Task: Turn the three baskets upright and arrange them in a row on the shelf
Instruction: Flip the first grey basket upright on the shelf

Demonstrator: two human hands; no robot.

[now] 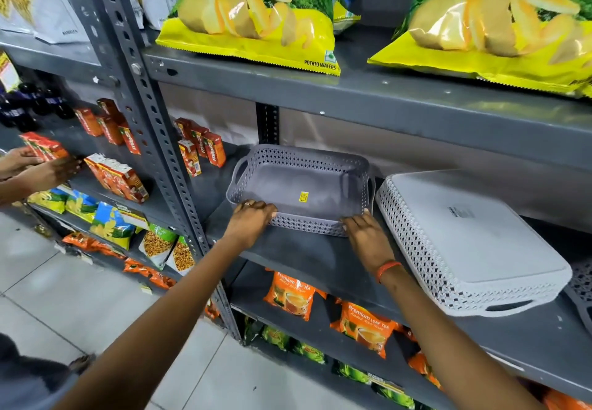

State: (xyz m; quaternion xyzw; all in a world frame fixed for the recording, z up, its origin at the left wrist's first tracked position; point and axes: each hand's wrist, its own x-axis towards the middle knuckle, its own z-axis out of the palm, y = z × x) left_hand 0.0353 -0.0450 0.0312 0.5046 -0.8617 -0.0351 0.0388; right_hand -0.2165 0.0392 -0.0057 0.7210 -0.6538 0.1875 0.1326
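Observation:
A grey perforated basket stands upright on the dark grey shelf, with a yellow sticker on its inside floor. My left hand rests on the front left part of its rim. My right hand touches the front right corner of that rim. To the right lies a larger light grey basket, upside down with its flat base facing up. At the far right edge a sliver of a third, darker basket shows; most of it is cut off.
Big yellow potato wafer bags lie on the shelf above. Red juice cartons stand left of the grey basket. Orange tea packets fill the shelf below. Another person's hands handle cartons on the left rack.

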